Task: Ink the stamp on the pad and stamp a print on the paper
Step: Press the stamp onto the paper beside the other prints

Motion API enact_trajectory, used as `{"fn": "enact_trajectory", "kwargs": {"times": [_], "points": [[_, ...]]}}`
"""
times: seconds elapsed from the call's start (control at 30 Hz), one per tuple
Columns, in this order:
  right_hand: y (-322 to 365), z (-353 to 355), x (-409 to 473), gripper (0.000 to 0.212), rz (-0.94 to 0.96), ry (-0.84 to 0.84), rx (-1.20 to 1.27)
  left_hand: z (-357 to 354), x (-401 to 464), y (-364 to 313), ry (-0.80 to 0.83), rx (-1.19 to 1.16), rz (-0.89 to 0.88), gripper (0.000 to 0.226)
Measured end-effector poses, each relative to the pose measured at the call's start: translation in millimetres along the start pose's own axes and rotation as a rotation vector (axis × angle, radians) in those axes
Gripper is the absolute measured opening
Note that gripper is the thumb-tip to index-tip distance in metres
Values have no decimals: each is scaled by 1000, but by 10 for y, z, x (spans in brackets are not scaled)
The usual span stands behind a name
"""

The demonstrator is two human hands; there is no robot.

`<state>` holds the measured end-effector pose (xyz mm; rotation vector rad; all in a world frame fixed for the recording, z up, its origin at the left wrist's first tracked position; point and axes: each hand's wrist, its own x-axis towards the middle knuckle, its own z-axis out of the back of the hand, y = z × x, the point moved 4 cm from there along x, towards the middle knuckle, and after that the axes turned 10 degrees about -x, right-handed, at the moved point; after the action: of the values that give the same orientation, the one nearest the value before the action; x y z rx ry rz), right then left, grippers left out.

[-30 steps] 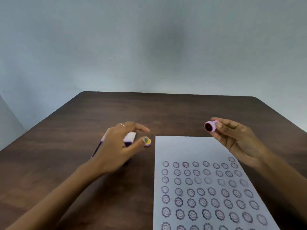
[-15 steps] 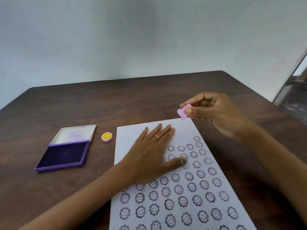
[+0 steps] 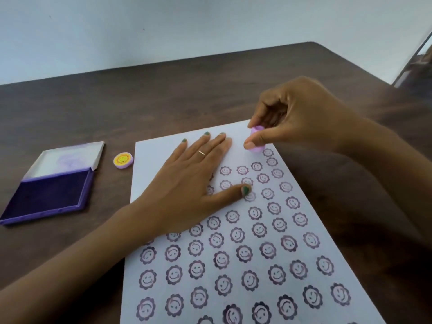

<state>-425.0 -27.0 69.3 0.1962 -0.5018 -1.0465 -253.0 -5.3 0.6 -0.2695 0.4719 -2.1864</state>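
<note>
A white paper (image 3: 154, 160) covered with several rows of purple smiley prints lies on the dark wooden table (image 3: 163, 94). My left hand (image 3: 187, 183) rests flat on it, fingers spread, holding nothing. My right hand (image 3: 297, 118) pinches a small pink stamp (image 3: 256, 140) between thumb and fingers, its face down on the paper near the top right corner. An open purple ink pad (image 3: 46, 195) with its lid folded back lies left of the paper.
A round pink cap with a yellow smiley (image 3: 123, 160) sits between the ink pad and the paper. The table's far edge meets a pale wall. A dark object shows at the upper right corner.
My left hand left the ink pad area and came to lie flat on the paper. My right hand brought the stamp down from the air onto the paper's top right.
</note>
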Motion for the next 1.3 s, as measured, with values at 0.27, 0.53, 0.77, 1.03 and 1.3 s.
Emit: {"fn": "enact_trajectory", "kwargs": {"times": [0.27, 0.53, 0.77, 1.03, 1.3], "points": [[48, -48, -2, 34, 40, 34, -36, -3, -1, -25, 1, -6, 17, 89], [70, -72, 5, 38, 62, 56, -48, 11, -3, -34, 17, -2, 31, 89], [98, -62, -15, 40, 81, 62, -71, 4, 0, -45, 12, -8, 34, 89], [118, -88, -11, 44, 85, 86, -85, -3, 4, -37, 6, -10, 34, 89], [100, -108, -9, 45, 69, 122, -103, 2, 15, -37, 14, 0, 37, 89]]}}
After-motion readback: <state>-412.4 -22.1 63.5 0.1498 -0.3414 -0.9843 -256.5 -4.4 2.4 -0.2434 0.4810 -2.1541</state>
